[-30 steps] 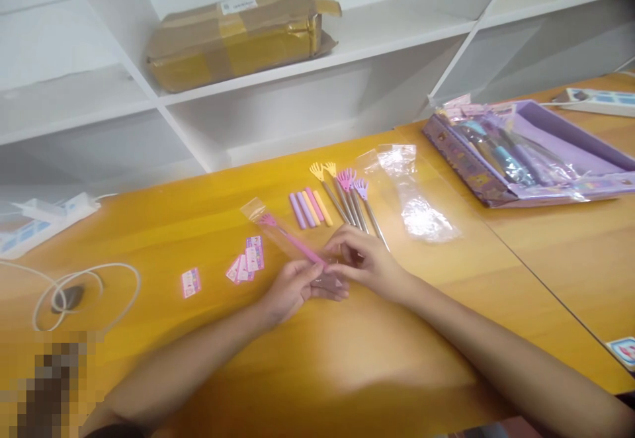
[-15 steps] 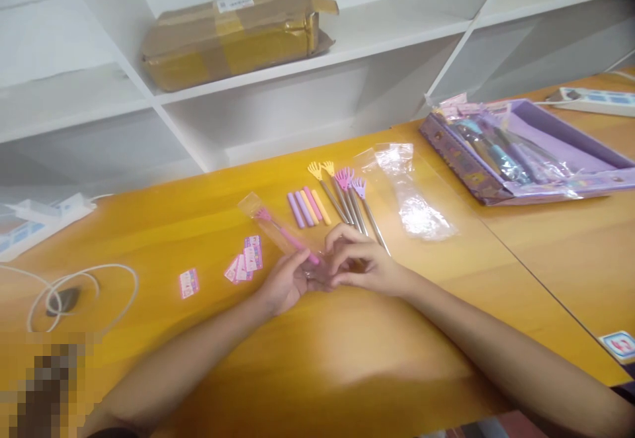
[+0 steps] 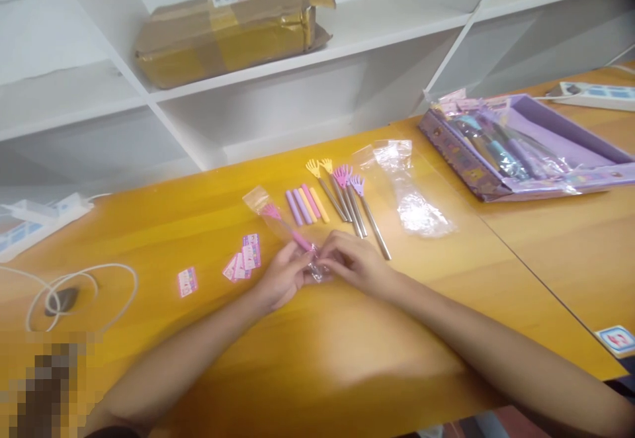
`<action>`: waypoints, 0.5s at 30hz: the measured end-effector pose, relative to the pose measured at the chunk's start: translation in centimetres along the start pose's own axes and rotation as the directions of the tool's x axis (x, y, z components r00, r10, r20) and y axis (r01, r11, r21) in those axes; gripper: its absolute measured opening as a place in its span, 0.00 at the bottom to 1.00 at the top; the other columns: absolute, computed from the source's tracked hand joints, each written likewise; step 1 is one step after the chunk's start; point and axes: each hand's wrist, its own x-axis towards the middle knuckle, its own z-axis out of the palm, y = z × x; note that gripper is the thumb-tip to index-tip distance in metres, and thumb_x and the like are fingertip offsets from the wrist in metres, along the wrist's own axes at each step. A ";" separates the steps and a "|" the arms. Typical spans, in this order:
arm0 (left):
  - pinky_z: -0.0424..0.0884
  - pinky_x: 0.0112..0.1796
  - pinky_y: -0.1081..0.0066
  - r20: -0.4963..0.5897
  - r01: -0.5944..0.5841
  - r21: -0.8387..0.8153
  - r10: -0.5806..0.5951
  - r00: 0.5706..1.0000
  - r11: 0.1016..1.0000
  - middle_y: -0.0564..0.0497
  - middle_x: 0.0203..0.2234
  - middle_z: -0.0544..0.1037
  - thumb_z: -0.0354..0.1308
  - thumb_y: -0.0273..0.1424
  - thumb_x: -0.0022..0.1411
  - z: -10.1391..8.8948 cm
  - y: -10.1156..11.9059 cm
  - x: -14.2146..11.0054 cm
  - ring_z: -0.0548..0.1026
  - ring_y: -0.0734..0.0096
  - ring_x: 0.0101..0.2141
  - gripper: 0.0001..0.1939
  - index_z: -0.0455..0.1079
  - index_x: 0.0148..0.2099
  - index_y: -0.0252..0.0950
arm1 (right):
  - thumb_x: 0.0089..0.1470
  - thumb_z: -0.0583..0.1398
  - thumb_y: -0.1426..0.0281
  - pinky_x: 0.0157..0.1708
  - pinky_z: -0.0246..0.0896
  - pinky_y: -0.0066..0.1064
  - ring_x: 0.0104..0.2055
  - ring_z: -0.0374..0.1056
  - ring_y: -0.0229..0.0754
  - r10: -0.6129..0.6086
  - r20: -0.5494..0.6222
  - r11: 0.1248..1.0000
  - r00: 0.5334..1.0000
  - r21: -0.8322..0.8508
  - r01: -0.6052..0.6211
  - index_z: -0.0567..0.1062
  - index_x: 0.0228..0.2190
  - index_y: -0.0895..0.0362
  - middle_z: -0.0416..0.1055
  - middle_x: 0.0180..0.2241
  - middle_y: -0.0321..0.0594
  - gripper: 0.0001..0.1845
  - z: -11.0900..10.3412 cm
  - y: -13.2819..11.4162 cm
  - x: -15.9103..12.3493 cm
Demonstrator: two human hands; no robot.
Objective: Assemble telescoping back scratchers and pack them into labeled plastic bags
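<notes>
Left hand [image 3: 285,276] and right hand [image 3: 353,259], nearly closed, pinch the clear bag [image 3: 274,226] around a pink scratcher [image 3: 300,239]. Hard tugging could split the bag

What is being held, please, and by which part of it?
The bagged pink scratcher: the left hand holds its handle end; the right hand is at the bag's near end, grip unclear.
</notes>
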 end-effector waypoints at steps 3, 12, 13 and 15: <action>0.80 0.54 0.46 0.004 -0.019 0.032 0.019 1.000 0.999 0.43 0.45 0.82 0.76 0.38 0.60 0.1 0.0 0.0 0.83 0.54 0.48 0.21 0.75 0.48 0.34 | 0.70 0.63 0.63 0.31 0.61 0.31 0.32 0.66 0.39 0.054 0.018 0.998 0.998 0.017 -0.055 0.77 0.38 0.54 0.73 0.33 0.40 0.09 0.3 0.1 0.0; 0.79 0.56 0.45 0.004 -0.008 0.051 0.008 1.000 0.999 0.42 0.45 0.84 0.77 0.39 0.59 -0.3 -0.2 0.3 0.83 0.50 0.50 0.22 0.76 0.48 0.33 | 0.71 0.62 0.62 0.31 0.58 0.30 0.32 0.64 0.38 0.108 0.054 0.991 0.993 0.068 -0.111 0.76 0.38 0.55 0.72 0.33 0.39 0.10 0.6 0.4 0.0; 0.79 0.56 0.44 -0.006 -0.006 0.046 0.006 1.000 0.999 0.42 0.45 0.84 0.77 0.39 0.59 -0.3 -0.2 0.3 0.83 0.50 0.50 0.22 0.76 0.48 0.33 | 0.71 0.62 0.62 0.30 0.58 0.30 0.32 0.64 0.38 0.112 0.063 0.991 0.992 0.067 -0.117 0.76 0.38 0.55 0.71 0.33 0.39 0.10 0.6 0.4 0.0; 0.79 0.55 0.43 -0.017 0.002 0.038 -0.001 1.000 0.999 0.42 0.43 0.84 0.76 0.40 0.60 -0.4 -0.2 0.2 0.84 0.50 0.49 0.21 0.75 0.47 0.33 | 0.71 0.62 0.62 0.30 0.58 0.29 0.32 0.64 0.38 0.110 0.079 0.992 0.991 0.058 -0.115 0.76 0.38 0.55 0.71 0.33 0.39 0.10 0.6 0.5 0.0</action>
